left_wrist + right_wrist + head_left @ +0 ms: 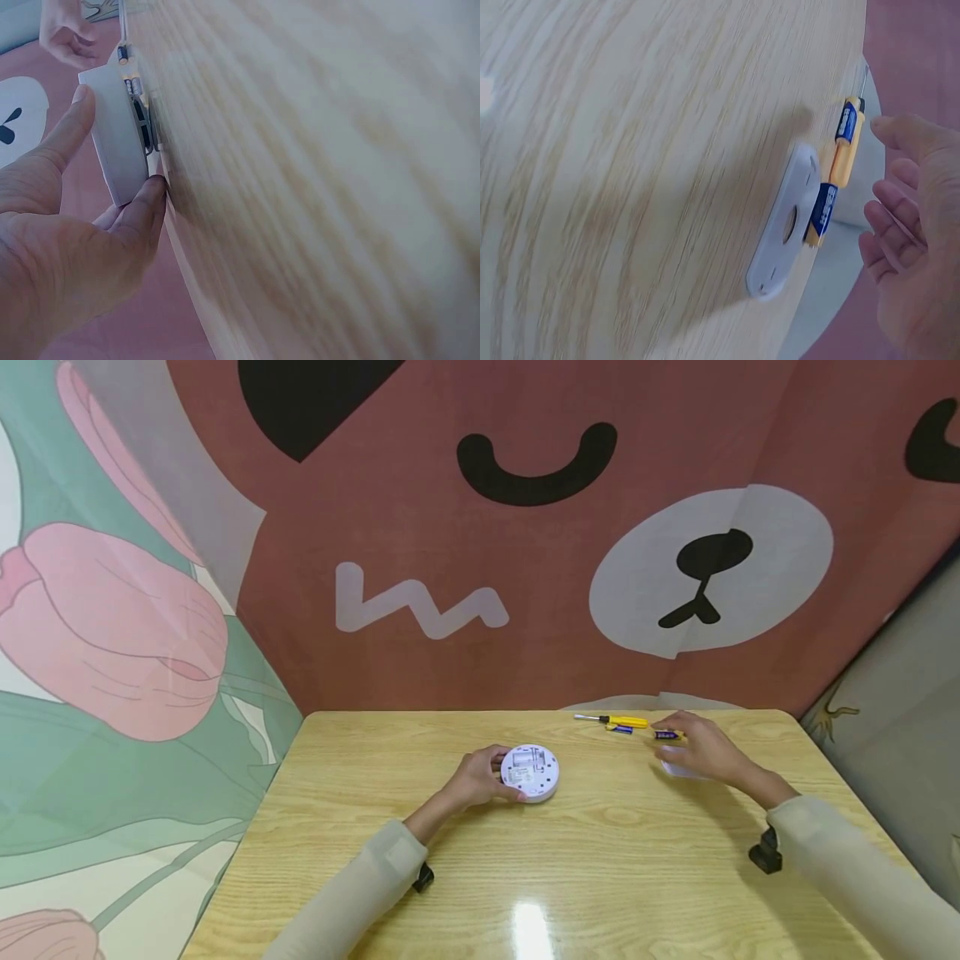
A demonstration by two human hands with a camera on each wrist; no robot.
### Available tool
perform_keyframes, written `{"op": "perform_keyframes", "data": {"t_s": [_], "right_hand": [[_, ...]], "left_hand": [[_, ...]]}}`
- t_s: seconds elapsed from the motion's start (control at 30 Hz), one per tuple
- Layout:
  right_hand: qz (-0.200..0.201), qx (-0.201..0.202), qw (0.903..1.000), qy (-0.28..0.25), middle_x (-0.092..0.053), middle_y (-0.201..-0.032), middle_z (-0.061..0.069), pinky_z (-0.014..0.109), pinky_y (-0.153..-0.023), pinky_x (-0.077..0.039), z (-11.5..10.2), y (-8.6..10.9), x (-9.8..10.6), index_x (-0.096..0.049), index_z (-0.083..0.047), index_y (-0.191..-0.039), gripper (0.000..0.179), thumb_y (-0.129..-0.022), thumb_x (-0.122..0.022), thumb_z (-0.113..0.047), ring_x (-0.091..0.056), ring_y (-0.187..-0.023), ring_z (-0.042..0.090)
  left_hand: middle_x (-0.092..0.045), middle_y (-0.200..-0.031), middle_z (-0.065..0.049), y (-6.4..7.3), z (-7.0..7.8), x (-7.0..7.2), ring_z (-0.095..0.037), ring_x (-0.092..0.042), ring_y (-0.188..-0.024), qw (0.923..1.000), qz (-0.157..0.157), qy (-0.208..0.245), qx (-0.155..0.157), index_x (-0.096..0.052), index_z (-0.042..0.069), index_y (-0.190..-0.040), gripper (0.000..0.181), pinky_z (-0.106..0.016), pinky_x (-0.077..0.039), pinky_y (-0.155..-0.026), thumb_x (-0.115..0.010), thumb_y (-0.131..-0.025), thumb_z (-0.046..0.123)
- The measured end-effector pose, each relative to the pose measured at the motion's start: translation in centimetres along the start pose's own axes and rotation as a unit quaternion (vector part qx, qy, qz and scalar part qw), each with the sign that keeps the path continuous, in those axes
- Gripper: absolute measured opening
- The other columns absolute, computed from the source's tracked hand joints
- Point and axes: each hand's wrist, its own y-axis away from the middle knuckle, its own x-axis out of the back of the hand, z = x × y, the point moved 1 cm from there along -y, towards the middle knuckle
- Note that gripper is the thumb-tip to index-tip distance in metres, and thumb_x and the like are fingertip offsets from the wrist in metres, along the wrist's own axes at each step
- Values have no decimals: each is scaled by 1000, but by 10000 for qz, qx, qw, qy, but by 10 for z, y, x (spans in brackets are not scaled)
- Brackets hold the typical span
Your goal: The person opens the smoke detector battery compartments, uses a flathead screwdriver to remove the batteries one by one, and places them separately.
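My left hand (478,777) grips a round white smoke detector (530,774) by its left edge, thumb at the front. Its underside faces up, showing a battery compartment that looks empty. In the left wrist view the thumb and fingers clasp the detector (116,135) from either side. My right hand (708,749) hovers at the back right with fingers loosely bent, holding nothing. Below it lie a white mounting plate (784,225) with a central hole and a blue-and-yellow battery (823,211). A second battery (845,124) lies against a yellow-handled screwdriver (626,722).
The wooden table (360,735) ends at the back against a brown wall hanging (420,677) printed with a bear's face. A patterned cloth (112,735) hangs along the left side. Light glares off the table's front.
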Motion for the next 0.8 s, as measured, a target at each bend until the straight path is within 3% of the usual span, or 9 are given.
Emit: {"op": "perform_keyframes", "data": {"t_s": [0.43, 0.8], "right_hand": [[-627, -265, 9977, 50, -70, -123, 23, 58, -88, -59, 14, 12, 13, -72, 4, -128, 54, -82, -92, -16, -68, -110, 42], [-1086, -159, 9928, 474, -70, -116, 20, 58, -86, -58, 30, 15, 16, -74, 7, -121, 58, -75, -97, -19, -67, -105, 40]], "left_hand": [[-70, -135, -15, 1, 1, 0, -32, -66, -126, 9999, 19, 109, 39, -62, 1, -140, 79, -43, -54, -110, -100, -72, 14], [-69, -136, -16, 1, 2, 1, -32, -66, -126, 10000, -10, 20, -2, -61, 0, -142, 82, -43, -55, -109, -101, -73, 17]]}}
